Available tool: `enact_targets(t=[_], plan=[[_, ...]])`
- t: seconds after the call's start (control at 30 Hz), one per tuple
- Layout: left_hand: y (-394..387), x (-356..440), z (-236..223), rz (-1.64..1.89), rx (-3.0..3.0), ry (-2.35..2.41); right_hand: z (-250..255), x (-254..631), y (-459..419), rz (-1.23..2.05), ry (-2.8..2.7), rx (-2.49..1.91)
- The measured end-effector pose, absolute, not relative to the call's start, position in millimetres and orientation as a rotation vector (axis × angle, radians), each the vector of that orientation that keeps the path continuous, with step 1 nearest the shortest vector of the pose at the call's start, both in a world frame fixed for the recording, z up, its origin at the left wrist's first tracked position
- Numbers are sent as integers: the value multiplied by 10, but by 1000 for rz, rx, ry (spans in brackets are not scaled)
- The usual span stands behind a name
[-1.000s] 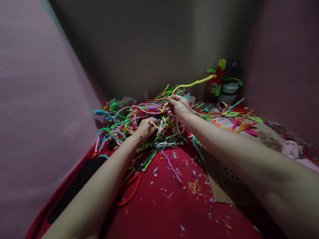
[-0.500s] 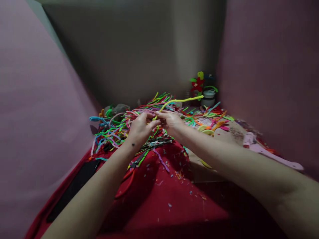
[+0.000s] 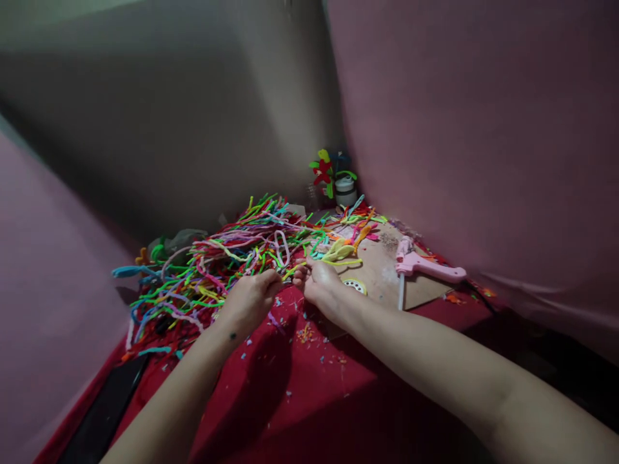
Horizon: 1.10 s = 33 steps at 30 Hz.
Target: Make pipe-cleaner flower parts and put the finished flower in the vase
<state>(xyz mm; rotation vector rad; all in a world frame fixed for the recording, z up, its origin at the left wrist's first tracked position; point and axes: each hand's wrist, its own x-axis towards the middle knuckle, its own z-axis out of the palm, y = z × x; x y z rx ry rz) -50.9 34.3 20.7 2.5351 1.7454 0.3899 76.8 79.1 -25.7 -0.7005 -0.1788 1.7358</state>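
A yellow pipe cleaner [image 3: 349, 262] runs between my two hands, and its free end sticks out to the right past my right hand. My left hand [image 3: 252, 298] is closed, pinching one end of it. My right hand [image 3: 320, 282] grips it a little farther along, fingers curled. Just beyond my hands lies a heap of many-coloured pipe cleaners [image 3: 232, 241]. Yellow petal-like loops [image 3: 340, 249] rest behind my right hand.
A pink glue gun [image 3: 428, 266] with a glue stick lies on a board [image 3: 374, 258] at right. Behind stand a lidded jar [image 3: 345, 191] and a red pipe-cleaner flower [image 3: 322, 172]. A dark flat object [image 3: 104, 412] lies at left on the red cloth [image 3: 271, 393].
My view has turned right, so the scene sits farther left. My hands have moved lower and slightly apart, and the pipe cleaner's free end has dropped from above my hands to their level.
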Motion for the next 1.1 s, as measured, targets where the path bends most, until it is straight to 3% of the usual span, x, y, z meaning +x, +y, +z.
enact_targets(t=[0.17, 0.8, 1.1], plan=[[390, -425, 211, 346, 2539, 1791, -253, 817, 861, 1882, -1, -742], [355, -502, 336, 375, 2541, 1873, -86, 885, 724, 1866, 52, -660], [273, -861, 303, 1129, 1420, 1537, 0, 1082, 645, 1751, -49, -603]])
